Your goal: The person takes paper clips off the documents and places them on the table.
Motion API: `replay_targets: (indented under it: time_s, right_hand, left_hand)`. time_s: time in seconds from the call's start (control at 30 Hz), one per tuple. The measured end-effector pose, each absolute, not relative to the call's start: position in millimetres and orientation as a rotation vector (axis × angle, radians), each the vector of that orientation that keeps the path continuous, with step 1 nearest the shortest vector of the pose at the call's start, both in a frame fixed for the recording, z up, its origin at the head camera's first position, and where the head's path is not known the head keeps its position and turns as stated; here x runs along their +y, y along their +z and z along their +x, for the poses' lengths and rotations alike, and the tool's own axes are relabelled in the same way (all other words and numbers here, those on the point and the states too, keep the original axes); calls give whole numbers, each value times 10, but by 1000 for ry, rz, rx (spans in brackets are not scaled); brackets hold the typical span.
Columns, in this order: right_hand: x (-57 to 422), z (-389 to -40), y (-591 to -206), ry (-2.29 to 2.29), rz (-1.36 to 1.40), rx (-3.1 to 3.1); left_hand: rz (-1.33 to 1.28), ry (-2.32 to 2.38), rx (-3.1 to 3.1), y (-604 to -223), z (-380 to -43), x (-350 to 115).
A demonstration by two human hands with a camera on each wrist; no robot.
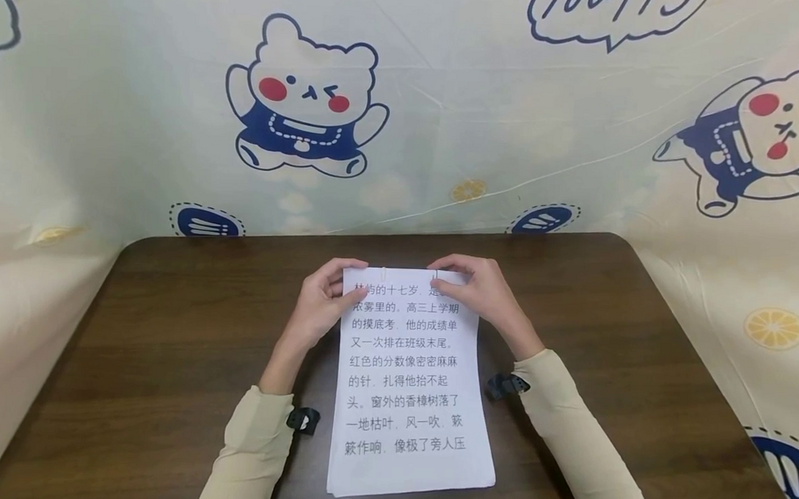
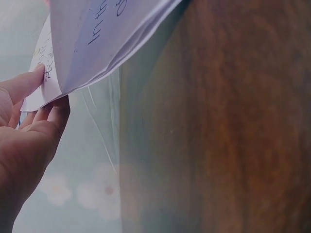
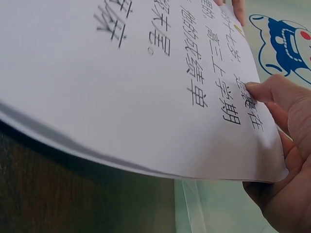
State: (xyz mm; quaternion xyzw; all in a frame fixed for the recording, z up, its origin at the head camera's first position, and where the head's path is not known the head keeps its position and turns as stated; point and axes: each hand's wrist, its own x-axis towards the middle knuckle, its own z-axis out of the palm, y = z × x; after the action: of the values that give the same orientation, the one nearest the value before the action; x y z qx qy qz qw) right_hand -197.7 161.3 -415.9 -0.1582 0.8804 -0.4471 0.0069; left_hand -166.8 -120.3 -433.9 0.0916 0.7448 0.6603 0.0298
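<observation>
A thin stack of white printed sheets [image 1: 404, 382] stands between both hands, large dark characters facing me. At its upper left corner my left hand [image 1: 324, 298] pinches it, thumb on the front and fingers behind. My right hand [image 1: 480, 285] grips the upper right part the same way, its thumb over some characters in the top line. A small yellowish paper clip [image 1: 383, 273] sits on the top edge between the hands. Close by the right fingertips, a thin dark clip-like line [image 1: 436, 274] crosses that edge. In the left wrist view the sheets [image 2: 112, 43] bow and separate slightly along the side.
Beneath the sheets lies a dark brown wooden table [image 1: 171, 359] with rounded far corners. A pale curtain [image 1: 437, 119] with printed cartoon bears hangs behind it. Black wrist straps [image 1: 304, 421] sit at the light sleeves.
</observation>
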Motion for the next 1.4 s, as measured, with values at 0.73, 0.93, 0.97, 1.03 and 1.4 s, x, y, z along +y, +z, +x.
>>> replay_targets:
  time_s: [0.73, 0.93, 0.97, 1.03, 1.4]
  right_hand:
    - [1558, -1939, -4157, -1434, -469, 2802]
    - [1561, -1938, -4160, -1459, -490, 2795]
    - [1563, -1938, -4163, -1466, -493, 2789]
    - [1569, -1941, -4169, -1482, -499, 2772]
    - [1573, -1946, -4184, -1521, -548, 2728]
  left_hand:
    - [256, 2031, 2294, -4337, -1651, -1222]
    - [262, 2024, 2299, -4341, -1653, -1223]
    - [265, 2023, 2299, -4343, -1657, -1222]
    - [270, 2020, 2303, -4340, -1658, -1222]
    - [286, 2006, 2326, -4337, -1664, -1246]
